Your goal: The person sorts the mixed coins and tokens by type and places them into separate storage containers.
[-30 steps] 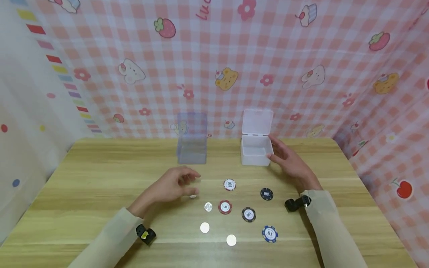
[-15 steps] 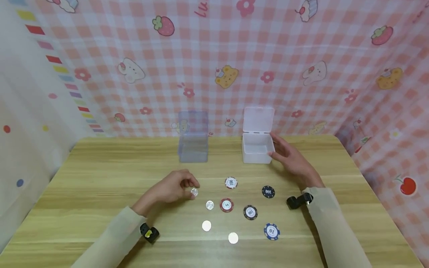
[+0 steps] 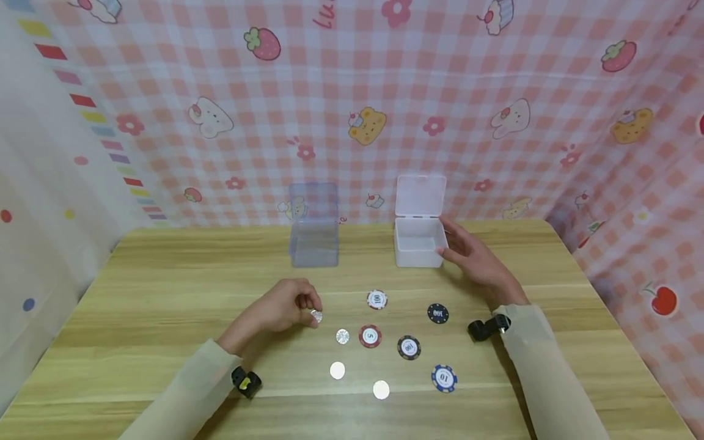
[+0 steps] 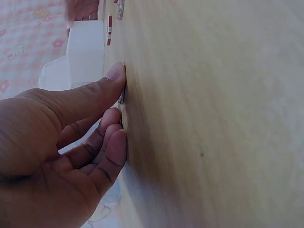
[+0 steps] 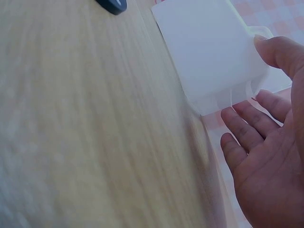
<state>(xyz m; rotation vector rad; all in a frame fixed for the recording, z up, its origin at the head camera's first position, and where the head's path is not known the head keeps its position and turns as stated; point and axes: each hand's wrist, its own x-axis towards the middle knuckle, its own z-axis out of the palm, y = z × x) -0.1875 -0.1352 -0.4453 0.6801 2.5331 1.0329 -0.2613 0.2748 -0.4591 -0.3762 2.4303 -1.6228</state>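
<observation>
My left hand (image 3: pixel 283 305) is low over the table and pinches a silver coin (image 3: pixel 316 316) between thumb and fingers. In the left wrist view the coin (image 4: pixel 121 97) shows edge-on beside the thumb, at the tabletop. A second patterned silver coin (image 3: pixel 343 337) lies just right of it. My right hand (image 3: pixel 478 260) is at the right side of a white lidded box (image 3: pixel 418 258), its lid raised. The thumb (image 5: pixel 273 50) touches the box's rim, while the other fingers (image 5: pixel 251 126) lie loosely extended along its side. Beside it stands a bluish clear box (image 3: pixel 315 253), lid also raised.
Poker chips lie flat at centre and right: a white-and-red chip (image 3: pixel 377 299), a red chip (image 3: pixel 370 336), black chips (image 3: pixel 438 313) (image 3: pixel 409 347) and a blue chip (image 3: pixel 444 378). Shiny discs (image 3: pixel 337 370) (image 3: pixel 381 390) lie nearer. A checked curtain (image 3: pixel 330 79) hangs behind the table.
My left hand has lowered onto the silver coin, and its thumb and fingers have drawn together on it. The right hand stays at the white box. The head view has shifted slightly.
</observation>
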